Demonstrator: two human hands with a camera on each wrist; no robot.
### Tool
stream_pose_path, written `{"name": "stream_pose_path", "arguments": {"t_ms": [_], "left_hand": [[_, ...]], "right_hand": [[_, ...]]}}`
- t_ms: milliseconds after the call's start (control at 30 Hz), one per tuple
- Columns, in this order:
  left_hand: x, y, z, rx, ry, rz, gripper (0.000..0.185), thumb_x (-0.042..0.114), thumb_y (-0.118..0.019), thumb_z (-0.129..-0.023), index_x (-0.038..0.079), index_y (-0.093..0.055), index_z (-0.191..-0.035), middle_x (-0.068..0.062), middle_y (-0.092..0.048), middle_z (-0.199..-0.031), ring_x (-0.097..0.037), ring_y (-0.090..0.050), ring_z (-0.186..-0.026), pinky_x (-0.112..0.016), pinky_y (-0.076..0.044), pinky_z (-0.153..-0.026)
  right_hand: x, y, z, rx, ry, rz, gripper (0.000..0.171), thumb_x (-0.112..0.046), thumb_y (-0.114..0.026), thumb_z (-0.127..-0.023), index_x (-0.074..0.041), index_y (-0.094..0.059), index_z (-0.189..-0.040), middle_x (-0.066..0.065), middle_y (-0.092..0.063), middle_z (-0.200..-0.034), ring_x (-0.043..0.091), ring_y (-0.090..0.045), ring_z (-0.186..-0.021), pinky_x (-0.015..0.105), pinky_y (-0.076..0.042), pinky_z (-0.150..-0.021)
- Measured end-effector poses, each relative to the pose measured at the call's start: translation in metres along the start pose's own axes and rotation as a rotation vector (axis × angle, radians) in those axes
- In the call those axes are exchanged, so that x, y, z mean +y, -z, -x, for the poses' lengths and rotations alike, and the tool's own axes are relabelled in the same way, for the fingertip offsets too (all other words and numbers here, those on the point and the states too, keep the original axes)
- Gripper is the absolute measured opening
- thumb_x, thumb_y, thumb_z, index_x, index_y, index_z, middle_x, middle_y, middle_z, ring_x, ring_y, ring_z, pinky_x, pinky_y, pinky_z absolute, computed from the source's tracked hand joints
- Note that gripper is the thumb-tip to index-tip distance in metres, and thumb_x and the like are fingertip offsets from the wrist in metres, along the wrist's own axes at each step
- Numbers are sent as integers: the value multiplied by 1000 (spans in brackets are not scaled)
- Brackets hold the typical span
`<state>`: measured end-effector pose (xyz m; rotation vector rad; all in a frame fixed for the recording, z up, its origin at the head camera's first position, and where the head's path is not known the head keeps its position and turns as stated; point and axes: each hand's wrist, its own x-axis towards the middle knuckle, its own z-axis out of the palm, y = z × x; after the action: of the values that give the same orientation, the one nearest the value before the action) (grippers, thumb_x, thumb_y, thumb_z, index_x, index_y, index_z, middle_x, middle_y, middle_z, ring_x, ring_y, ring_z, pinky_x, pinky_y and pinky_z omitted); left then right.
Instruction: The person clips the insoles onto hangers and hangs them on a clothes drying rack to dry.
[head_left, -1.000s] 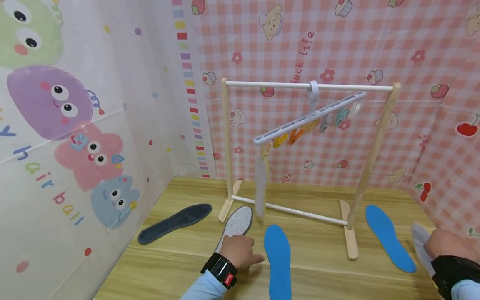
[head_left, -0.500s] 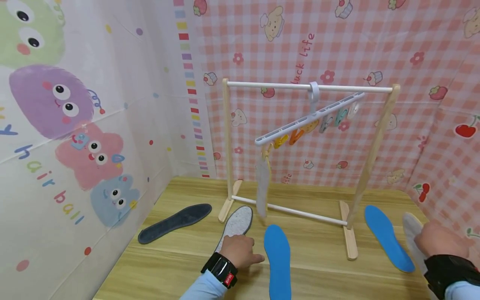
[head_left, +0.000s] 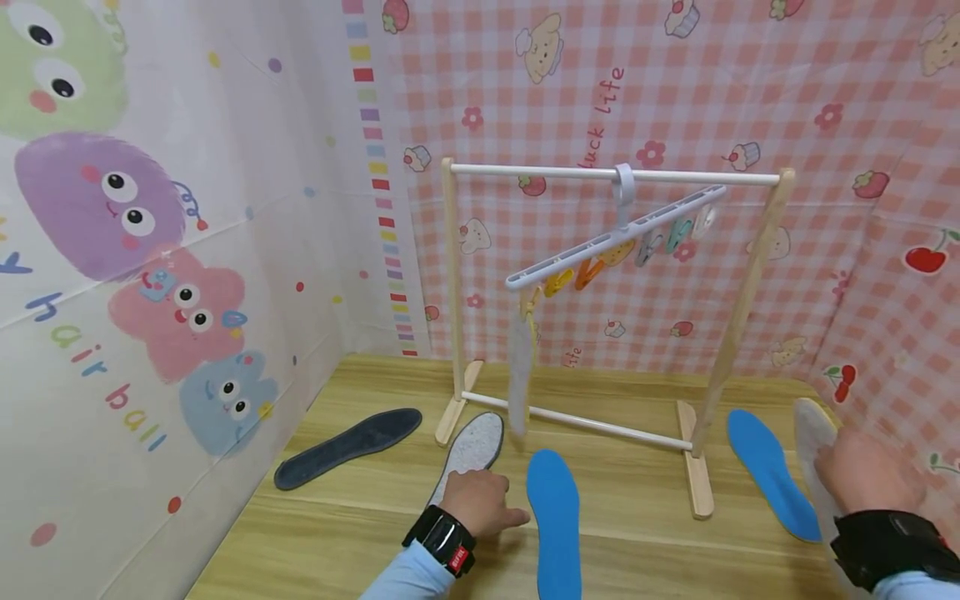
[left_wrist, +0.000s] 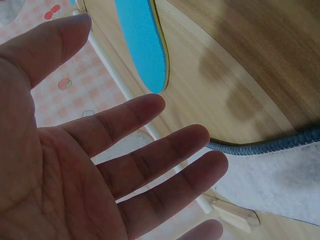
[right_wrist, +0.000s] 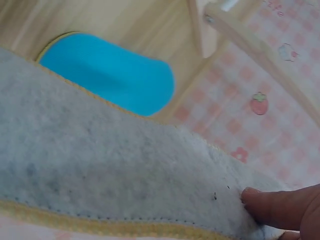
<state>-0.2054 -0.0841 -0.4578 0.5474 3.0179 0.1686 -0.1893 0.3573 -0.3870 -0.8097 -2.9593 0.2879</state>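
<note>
My left hand [head_left: 476, 502] is over the near end of a grey felt insole [head_left: 480, 440] with a dark edge. In the left wrist view its fingers [left_wrist: 165, 155] are spread and nearly straight, with nothing between them. Beside it lies a blue insole [head_left: 553, 517]. At the far right, my right hand [head_left: 870, 471] holds a light grey insole [head_left: 810, 433] with yellow stitched edging, raised and tilted. The right wrist view shows the thumb [right_wrist: 275, 206] pressed on its felt face [right_wrist: 130, 160]; the other fingers are mostly hidden behind it.
A wooden rack [head_left: 735, 333] carries a pale hanger [head_left: 600, 243] with several coloured clips. From its near end hangs another light insole [head_left: 519, 375]. A black insole [head_left: 348, 450] lies at the left; a second blue insole [head_left: 772, 471] lies right of the rack.
My right hand has moved left and slightly up with the light grey insole, now overlapping the right blue insole's edge. The left hand has stayed in place.
</note>
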Motion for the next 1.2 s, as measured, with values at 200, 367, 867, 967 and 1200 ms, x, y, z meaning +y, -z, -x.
{"name": "stream_pose_path", "arguments": {"t_ms": [200, 367, 867, 967, 1200], "left_hand": [[0, 0, 1, 10, 0, -2, 47, 60, -72, -78, 14, -74, -87, 0, -66, -73, -20, -60, -70, -47, -47, -70], [1, 0, -1, -10, 8, 5, 48, 60, -72, -79, 13, -74, -89, -1, -66, -75, -21, -61, -71, -48, -47, -72], [2, 1, -1, -40, 16, 9, 48, 59, -71, -79, 13, -74, -91, -2, -67, -77, -22, -61, -73, -49, -47, -74], [3, 1, -1, -40, 16, 6, 48, 59, -71, -80, 13, -74, -92, -3, -67, -78, -22, -61, -73, -50, -47, -74], [3, 2, -3, -49, 14, 22, 48, 59, -71, -81, 12, -74, -92, -3, -67, -79, -22, -61, -72, -49, -47, -73]], "right_hand": [[-6, 0, 7, 87, 26, -36, 29, -16, -57, -95, 10, -53, -84, 20, -49, -67, 36, -53, -62, 44, -44, -52], [-17, 1, 19, 158, 58, -107, 28, -14, -59, -96, 7, -50, -80, 18, -46, -63, 33, -51, -58, 42, -40, -51], [-39, 2, 43, 203, 156, -282, 30, -20, -58, -97, 10, -56, -99, 32, -58, -78, 48, -57, -66, 52, -40, -50], [-46, 0, 49, 212, 165, -301, 30, -20, -58, -97, 9, -55, -100, 32, -57, -77, 48, -57, -66, 51, -40, -51], [-62, -5, 59, 262, 184, -341, 26, -19, -59, -97, 5, -55, -87, 25, -56, -69, 42, -56, -61, 46, -37, -50]]}}
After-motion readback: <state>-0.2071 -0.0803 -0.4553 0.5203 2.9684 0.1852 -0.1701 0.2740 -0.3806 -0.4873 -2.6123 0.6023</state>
